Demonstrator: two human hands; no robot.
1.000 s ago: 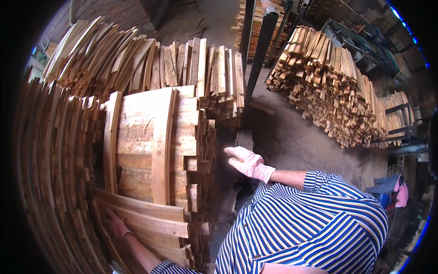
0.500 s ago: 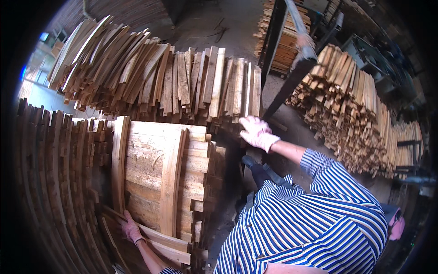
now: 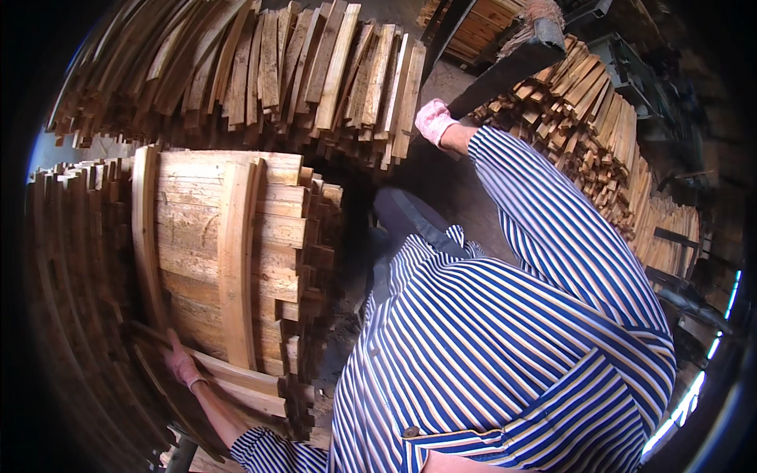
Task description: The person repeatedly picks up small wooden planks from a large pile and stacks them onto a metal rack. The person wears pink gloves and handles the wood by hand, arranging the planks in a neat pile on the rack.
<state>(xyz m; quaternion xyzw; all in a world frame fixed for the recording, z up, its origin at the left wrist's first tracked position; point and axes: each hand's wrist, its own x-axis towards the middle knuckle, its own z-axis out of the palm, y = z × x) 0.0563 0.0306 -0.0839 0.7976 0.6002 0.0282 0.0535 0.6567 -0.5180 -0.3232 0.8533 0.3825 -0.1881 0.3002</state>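
Observation:
My left hand (image 3: 183, 367), in a pink glove, is at the near end of a stack of wide wooden boards. It grips the edge of a narrow wooden board (image 3: 236, 374), one digit over the top and the other fingers partly hidden. Two upright battens (image 3: 236, 268) lie across the stacked boards (image 3: 189, 236). My right hand (image 3: 434, 121), also in a pink glove, is stretched out far ahead with its fingers curled. It is close beside the end of the long pile of wooden slats (image 3: 331, 71); what it holds, if anything, is hidden.
Tall rows of stacked wood (image 3: 79, 299) stand at the left. A dark metal beam (image 3: 505, 71) slants just beyond my right hand. Another big pile of slats (image 3: 599, 134) lies at the far right, with green machinery (image 3: 631, 79) behind it.
My right hand has moved forward along the slat pile's right end, and its fingers have curled in. My left hand stays on the same board. The whole view has shifted.

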